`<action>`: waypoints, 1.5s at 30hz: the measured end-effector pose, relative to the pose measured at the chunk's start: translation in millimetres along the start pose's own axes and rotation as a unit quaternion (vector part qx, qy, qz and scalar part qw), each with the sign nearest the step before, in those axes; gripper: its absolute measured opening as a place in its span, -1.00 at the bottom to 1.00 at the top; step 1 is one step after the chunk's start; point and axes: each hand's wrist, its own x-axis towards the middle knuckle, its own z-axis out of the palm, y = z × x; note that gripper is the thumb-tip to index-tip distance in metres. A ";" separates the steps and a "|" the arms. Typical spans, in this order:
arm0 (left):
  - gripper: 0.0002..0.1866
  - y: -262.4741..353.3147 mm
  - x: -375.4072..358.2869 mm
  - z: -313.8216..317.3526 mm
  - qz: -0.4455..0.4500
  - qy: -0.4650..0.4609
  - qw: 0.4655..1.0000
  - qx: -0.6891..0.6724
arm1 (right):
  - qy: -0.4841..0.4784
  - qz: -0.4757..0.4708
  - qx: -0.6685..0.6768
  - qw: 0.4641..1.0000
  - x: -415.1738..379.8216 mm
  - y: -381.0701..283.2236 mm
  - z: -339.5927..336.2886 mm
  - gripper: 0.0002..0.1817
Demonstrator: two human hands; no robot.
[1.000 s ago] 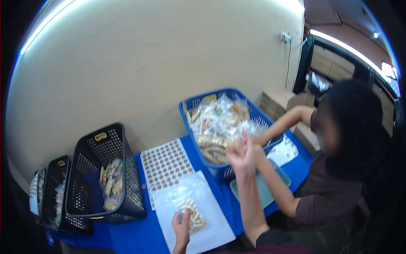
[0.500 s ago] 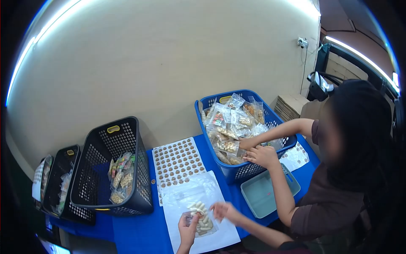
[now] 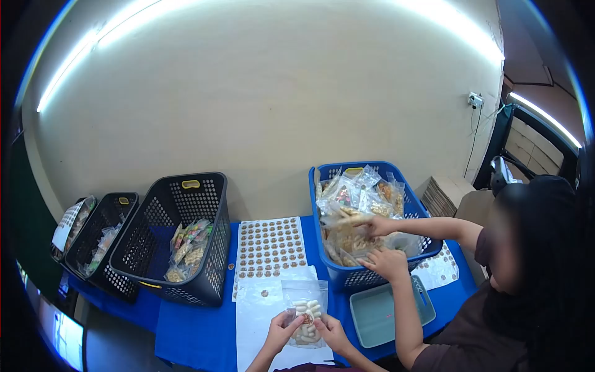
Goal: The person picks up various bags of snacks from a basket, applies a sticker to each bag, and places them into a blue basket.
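Note:
A clear zip bag [image 3: 305, 305] of white finger-shaped pieces is between my hands, above the white sheet [image 3: 254, 328]. My left hand [image 3: 282, 332] is closed on its left side, thumb on the front. On the right side, my right hand [image 3: 333, 333] pinches the bag, its thumb also on the front. A round brown sticker [image 3: 307, 319] shows on the bag between my two thumbs. Behind the white sheet lies a sheet of round brown stickers [image 3: 271, 248]. One loose sticker [image 3: 264, 293] rests on the white sheet.
A blue basket [image 3: 347, 282] full of filled bags stands to the right, with a co-worker's hands [image 3: 387, 263] in it. Nearer is a greenish tray [image 3: 372, 319]. Left stand a large dark basket [image 3: 207, 282] with some bags and a smaller dark basket [image 3: 118, 279].
My right hand has come in from the right and now holds the bag along with my left. The bag is raised more upright. The co-worker's hand has lifted a bag inside the blue basket.

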 end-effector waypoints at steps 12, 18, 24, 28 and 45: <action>-0.71 0.7 5.3 33.2 -0.046 -0.052 0.997 0.027 | 0.125 -0.037 0.025 0.991 -8.7 -1.8 -19.3 -0.74; -0.70 -30.3 -8.0 20.9 -0.085 -0.043 0.995 0.009 | 0.147 -0.076 -0.157 0.974 -22.0 18.3 -16.7 -0.76; -0.74 -32.5 -17.4 8.0 -0.085 -0.142 0.986 0.026 | 0.174 -0.065 -0.027 0.982 -39.1 22.8 -2.6 -0.75; -0.71 -31.7 -29.2 3.8 -0.075 -0.116 0.990 0.004 | 0.168 -0.082 -0.064 0.980 -48.2 25.2 11.0 -0.74; -0.62 -10.6 -67.2 1.3 -0.074 -0.158 0.984 0.033 | 0.187 -0.042 0.048 0.980 -92.5 26.8 46.5 -0.71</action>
